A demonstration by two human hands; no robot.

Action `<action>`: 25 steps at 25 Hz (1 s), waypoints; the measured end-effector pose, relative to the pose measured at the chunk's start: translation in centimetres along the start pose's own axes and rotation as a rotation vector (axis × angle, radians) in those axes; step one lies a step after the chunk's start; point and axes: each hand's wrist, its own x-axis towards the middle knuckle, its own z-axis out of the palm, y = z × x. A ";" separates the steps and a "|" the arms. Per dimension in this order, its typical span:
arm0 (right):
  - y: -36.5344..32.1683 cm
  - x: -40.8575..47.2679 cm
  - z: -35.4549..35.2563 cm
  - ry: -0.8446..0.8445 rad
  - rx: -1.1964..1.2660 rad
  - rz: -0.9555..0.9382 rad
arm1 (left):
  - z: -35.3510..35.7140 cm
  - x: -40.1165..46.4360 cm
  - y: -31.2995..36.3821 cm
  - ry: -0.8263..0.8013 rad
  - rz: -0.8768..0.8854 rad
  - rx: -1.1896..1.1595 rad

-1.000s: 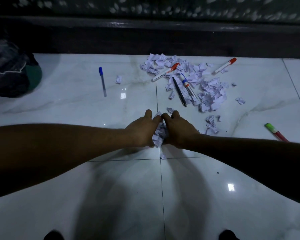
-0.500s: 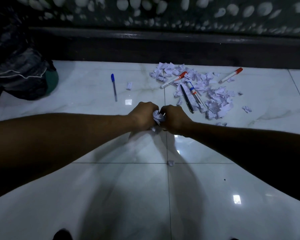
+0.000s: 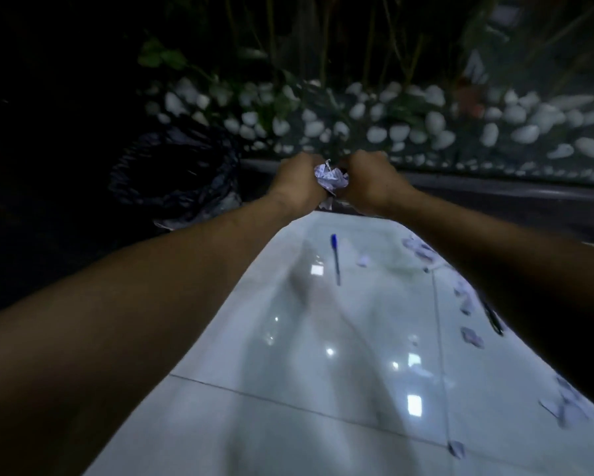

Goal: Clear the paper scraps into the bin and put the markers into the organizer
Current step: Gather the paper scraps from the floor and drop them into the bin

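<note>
Scraps of crumpled white paper [image 3: 331, 178] sit bunched between the 2 hands, raised above the far edge of the floor [image 3: 323, 338]. The left hand [image 3: 295, 180] curls its fingers around the left side of the wad, and the right hand [image 3: 367, 182] grips the right side, so both hands clasp the same bundle with the knuckles turned up. A strip of paper hangs from the bottom of the bundle.

To the left of the hands, and a little nearer, stands the bin [image 3: 171, 173], lined with a dark, crinkled bag, its mouth open upward. The wad is beside the bin, not over its opening.

On the pale glossy tiles below the hands lies a blue pen [image 3: 335, 259], pointing roughly from far to near. A small loose scrap [image 3: 363, 261] lies just right of it. More loose scraps [image 3: 467, 304] trail along the right side of the floor, partly hidden by the right forearm, and a dark pen [image 3: 493, 319] lies among them. Everything there is blurred.

Beyond the dark curb [image 3: 494, 187] at the floor's far edge is a bed of white pebbles [image 3: 391, 132] with green plant stems [image 3: 288, 46] rising from it.
</note>
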 end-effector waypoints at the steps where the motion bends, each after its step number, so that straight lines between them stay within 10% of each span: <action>1: -1.6 1.6 0.1 0.035 -0.031 -0.016 | -1.9 0.5 -0.9 0.056 0.002 0.001; 11: -16.4 12.7 6.1 -0.050 -0.130 -0.222 | -14.2 1.7 -13.6 0.369 -0.201 -0.177; 25: -15.3 9.8 4.5 -0.093 -0.073 -0.241 | -15.8 0.9 -14.5 0.155 -0.265 0.116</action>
